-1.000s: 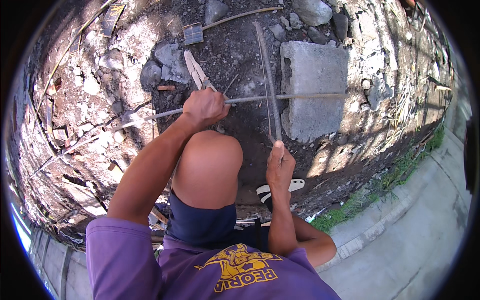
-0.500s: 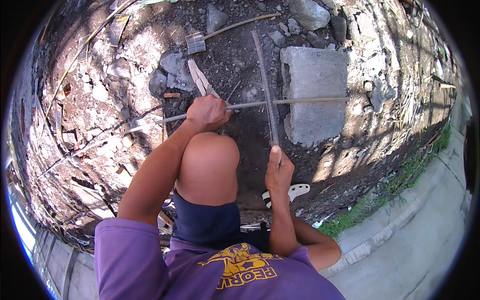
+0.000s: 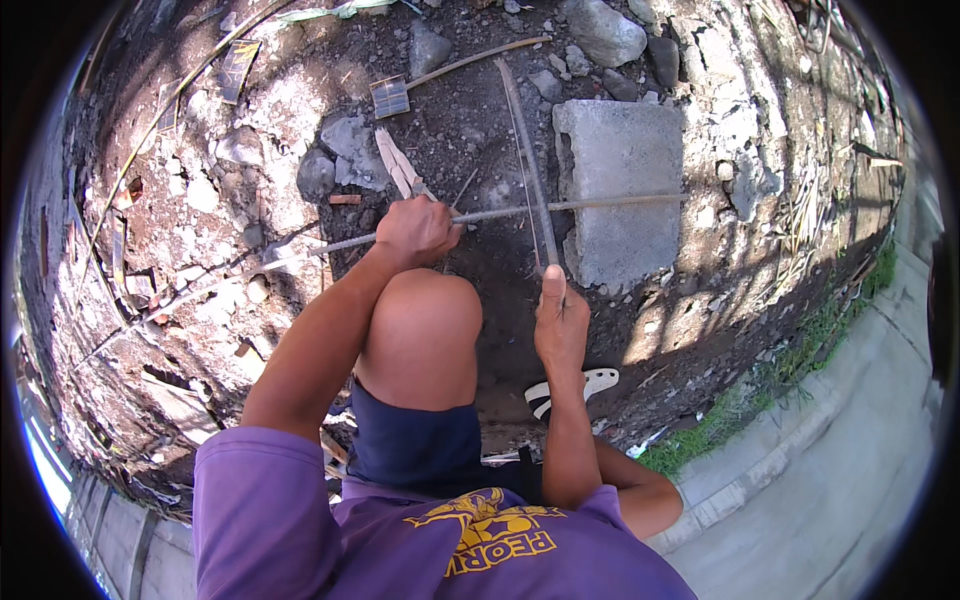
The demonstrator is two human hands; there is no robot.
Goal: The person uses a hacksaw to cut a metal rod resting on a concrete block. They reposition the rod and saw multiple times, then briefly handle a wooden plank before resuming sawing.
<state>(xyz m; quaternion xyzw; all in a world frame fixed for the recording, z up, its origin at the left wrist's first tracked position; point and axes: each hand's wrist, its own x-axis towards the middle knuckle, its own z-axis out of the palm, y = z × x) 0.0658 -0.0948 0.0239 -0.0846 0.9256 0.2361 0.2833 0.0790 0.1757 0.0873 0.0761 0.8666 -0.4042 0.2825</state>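
And here's the left hand clenched round a long, thin, grey rod, which runs out both sides of the fist, crosses a slim, grey, bow-framed saw (lower end clasped by the right hand, thumb uppermost) and reaches over a rough, grey concrete slab.

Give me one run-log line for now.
left hand: closed around long rod; right hand: gripping saw-like tool; tool: crosses rod in view; rod: extends across concrete block
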